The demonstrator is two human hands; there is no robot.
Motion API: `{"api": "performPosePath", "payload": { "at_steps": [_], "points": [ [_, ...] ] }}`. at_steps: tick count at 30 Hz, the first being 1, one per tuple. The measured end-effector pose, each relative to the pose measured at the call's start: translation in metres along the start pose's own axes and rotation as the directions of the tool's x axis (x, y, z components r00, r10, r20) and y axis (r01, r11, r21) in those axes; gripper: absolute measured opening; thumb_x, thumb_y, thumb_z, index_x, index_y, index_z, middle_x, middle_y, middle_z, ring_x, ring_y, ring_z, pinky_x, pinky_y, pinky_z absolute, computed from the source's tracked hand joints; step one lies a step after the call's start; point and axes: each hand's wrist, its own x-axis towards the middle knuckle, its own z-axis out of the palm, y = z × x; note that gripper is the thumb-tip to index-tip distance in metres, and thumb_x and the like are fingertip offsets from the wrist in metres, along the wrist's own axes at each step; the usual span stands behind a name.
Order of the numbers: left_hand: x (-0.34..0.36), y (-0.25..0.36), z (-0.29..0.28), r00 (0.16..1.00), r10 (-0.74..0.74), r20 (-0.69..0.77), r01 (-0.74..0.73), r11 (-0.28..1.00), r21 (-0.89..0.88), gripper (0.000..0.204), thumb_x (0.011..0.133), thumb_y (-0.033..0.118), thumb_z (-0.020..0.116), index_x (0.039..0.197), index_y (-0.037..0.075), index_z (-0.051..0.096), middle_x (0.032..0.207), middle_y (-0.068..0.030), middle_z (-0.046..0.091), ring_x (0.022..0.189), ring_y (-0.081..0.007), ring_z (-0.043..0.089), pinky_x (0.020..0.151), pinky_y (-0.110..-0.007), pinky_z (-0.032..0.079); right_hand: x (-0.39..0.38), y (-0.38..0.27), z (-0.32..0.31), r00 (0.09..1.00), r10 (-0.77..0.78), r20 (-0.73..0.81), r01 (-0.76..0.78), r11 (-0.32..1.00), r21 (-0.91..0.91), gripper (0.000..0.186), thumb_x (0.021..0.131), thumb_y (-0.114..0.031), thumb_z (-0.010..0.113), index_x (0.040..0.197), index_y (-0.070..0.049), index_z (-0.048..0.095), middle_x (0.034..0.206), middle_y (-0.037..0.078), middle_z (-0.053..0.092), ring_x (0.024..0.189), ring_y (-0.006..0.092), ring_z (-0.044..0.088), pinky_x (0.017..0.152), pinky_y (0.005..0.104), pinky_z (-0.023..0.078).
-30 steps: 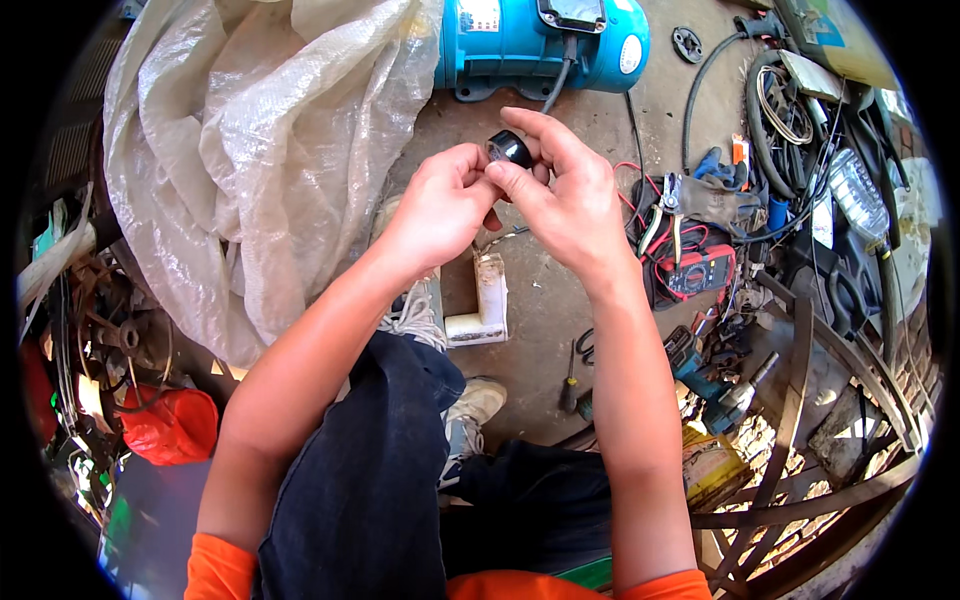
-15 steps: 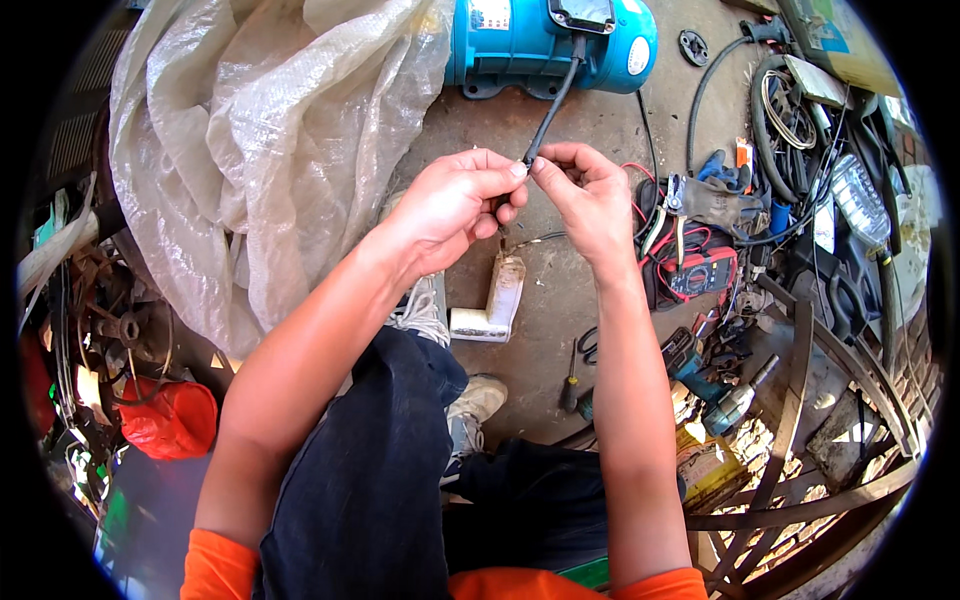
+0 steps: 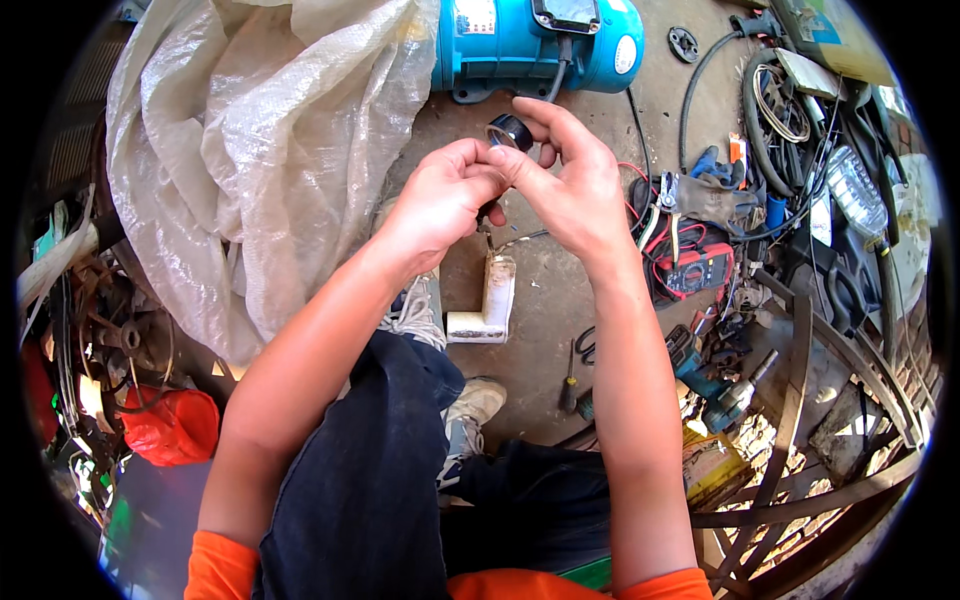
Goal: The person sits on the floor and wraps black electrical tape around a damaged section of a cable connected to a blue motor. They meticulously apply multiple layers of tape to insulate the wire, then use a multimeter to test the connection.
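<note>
A roll of black tape (image 3: pixel 512 132) is up in front of me, held by the fingers of my right hand (image 3: pixel 570 175). My right thumb meets the fingertips of my left hand (image 3: pixel 447 200), which are pinched together around the cable; the grip itself is mostly hidden. Beyond the hands stands a blue electric motor (image 3: pixel 500 68) with a dark box on top. Its black cable (image 3: pixel 561 72) runs down from that box and passes behind my right fingers. Under my left hand a thin dark wire end (image 3: pixel 489 238) sticks out.
A white L-shaped piece (image 3: pixel 495 300) lies on the floor near my shoes. Translucent plastic sheeting (image 3: pixel 270 150) covers the left. To the right lie pliers (image 3: pixel 672 205), a red multimeter (image 3: pixel 697 272), a screwdriver (image 3: pixel 570 385), a drill (image 3: pixel 730 405) and curved metal strips (image 3: pixel 800 370).
The tape roll has come into sight between my hands. My right hand has turned and lifted its fingers around it, while the left has shifted slightly left and down, still pinching.
</note>
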Motion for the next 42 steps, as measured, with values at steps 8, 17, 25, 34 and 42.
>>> {"api": "performPosePath", "payload": {
  "at_steps": [8,17,25,34,42],
  "points": [
    [0.001,0.005,0.001,0.997,0.074,-0.017,-0.072,0.992,0.103,0.014,0.094,0.009,0.055,0.105,0.001,0.059,0.088,-0.0039,0.064,0.074,-0.0078,0.058,0.057,-0.019,0.043,-0.013,0.014,-0.014,0.957,0.284,-0.055,-0.252,0.912,0.324,0.025,0.082,-0.017,0.075,0.096,0.002,0.07,0.072,0.001,0.063,0.063,0.0047,0.051,0.054,0.0209,0.041],
    [0.011,-0.009,-0.007,0.977,-0.115,0.182,0.184,0.885,-0.427,0.01,0.094,0.012,0.059,0.099,0.005,0.058,0.084,-0.0037,0.063,0.071,-0.0114,0.059,0.056,-0.021,0.045,-0.014,0.05,0.021,0.954,0.298,0.043,-0.233,0.643,0.73,0.021,0.089,-0.011,0.067,0.104,0.003,0.066,0.087,0.005,0.068,0.074,0.0086,0.059,0.067,0.0239,0.049],
    [0.01,-0.002,-0.008,0.986,-0.125,0.115,0.151,0.953,-0.263,0.011,0.095,0.015,0.058,0.099,0.005,0.061,0.082,-0.0017,0.062,0.07,-0.0092,0.057,0.054,-0.018,0.042,0.0,0.042,0.018,0.946,0.254,-0.2,-0.079,0.781,0.62,0.035,0.089,-0.006,0.063,0.122,0.004,0.056,0.107,0.01,0.065,0.083,0.0122,0.06,0.073,0.027,0.051],
    [0.013,-0.012,-0.002,0.973,0.213,-0.088,-0.192,0.96,0.203,0.02,0.093,0.018,0.057,0.091,-0.001,0.064,0.074,-0.0026,0.063,0.064,-0.0067,0.054,0.057,-0.023,0.045,0.002,0.002,-0.01,0.975,0.216,0.049,-0.21,0.83,0.517,0.042,0.082,-0.018,0.076,0.114,0.005,0.061,0.092,0.008,0.068,0.08,0.0077,0.06,0.067,0.0224,0.049],
    [0.007,-0.007,0.001,0.999,-0.034,-0.014,0.032,0.99,-0.136,0.016,0.095,0.021,0.059,0.095,0.004,0.061,0.074,0.0009,0.056,0.061,-0.0051,0.048,0.043,-0.018,0.029,-0.01,0.042,0.013,0.942,0.33,-0.059,-0.253,0.814,0.522,0.02,0.084,-0.014,0.072,0.093,0.003,0.07,0.073,0.0,0.064,0.064,0.0037,0.052,0.057,0.0198,0.042]
  ]
}}
